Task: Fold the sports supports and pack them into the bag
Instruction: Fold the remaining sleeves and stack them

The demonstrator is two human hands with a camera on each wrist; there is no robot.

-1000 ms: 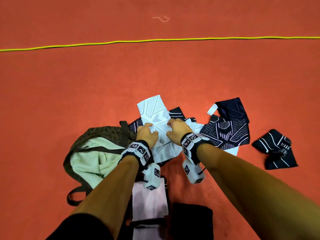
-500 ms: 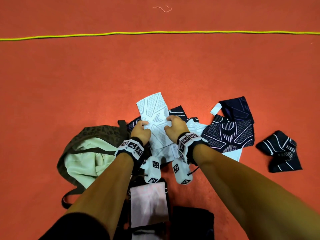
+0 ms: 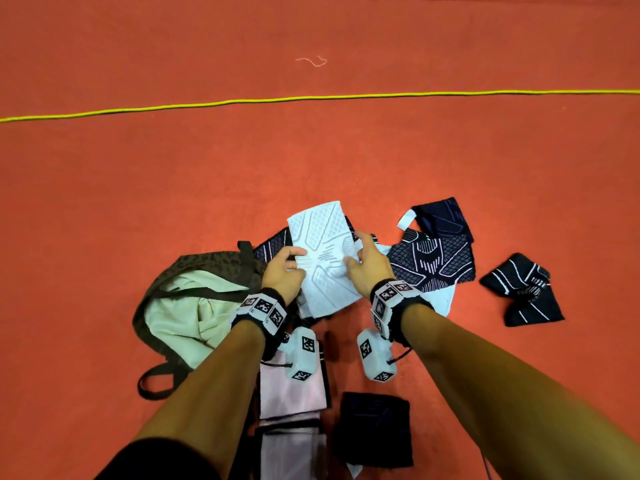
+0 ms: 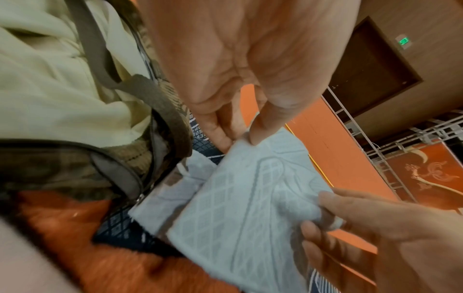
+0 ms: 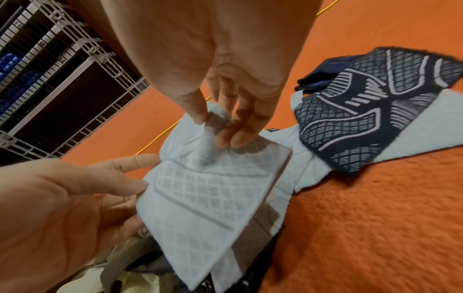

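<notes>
A white knitted support is lifted off the pile at the centre of the head view. My left hand pinches its left edge between thumb and fingers. My right hand pinches its right edge. The white support hangs flat between the two hands. The brown bag lies open at the left with a pale green cloth inside. Under the hands lie another white support and a dark patterned one.
A dark patterned support lies right of my hands on a white one. A navy piece sits behind it, a striped black one farther right. Folded pink and black pieces lie near me. A yellow cord crosses the orange floor.
Both hands have moved up along the white support's sides and lifted it off the pile; the head view has tilted so the yellow cord sits lower.
</notes>
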